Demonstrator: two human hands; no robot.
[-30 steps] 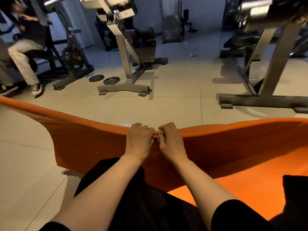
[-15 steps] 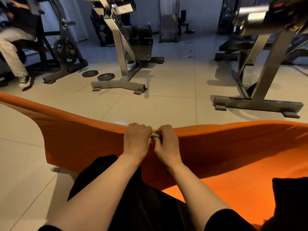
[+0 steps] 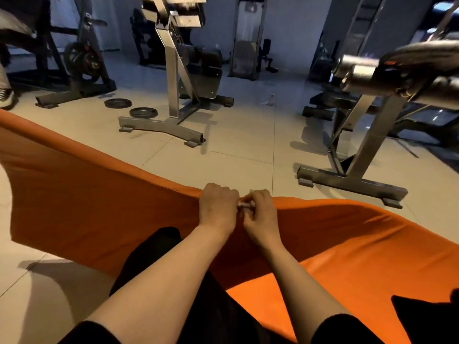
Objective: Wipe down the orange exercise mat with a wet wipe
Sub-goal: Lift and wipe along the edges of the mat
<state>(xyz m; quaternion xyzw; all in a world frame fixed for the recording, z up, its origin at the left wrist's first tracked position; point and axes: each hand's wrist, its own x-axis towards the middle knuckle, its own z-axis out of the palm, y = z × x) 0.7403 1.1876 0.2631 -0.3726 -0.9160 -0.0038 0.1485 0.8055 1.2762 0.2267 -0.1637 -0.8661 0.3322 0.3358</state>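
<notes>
Tiled floor (image 3: 236, 150), gym machines far side: steel-framed rack (image 3: 173, 95) far centre, another frame (image 3: 360, 155) on the right, two weight plates (image 3: 142, 112) lying flat left of the centre rack.

Orange exercise mat (image 3: 87, 202) spans left to right across the near floor, far edge lifted off the tiles and sagging either side of the hands; right portion lies flat near the legs.

Left hand (image 3: 218, 209) and right hand (image 3: 260, 214) side by side, touching, at the raised far edge, mid-frame. Both sets of fingers curled over the mat edge, gripping it.

Wet wipe (image 3: 246, 204): small pale wad, visible only between the two hands, pinched against the mat edge under the right-hand fingers (image 3: 258, 194). Rest of it hidden.
</notes>
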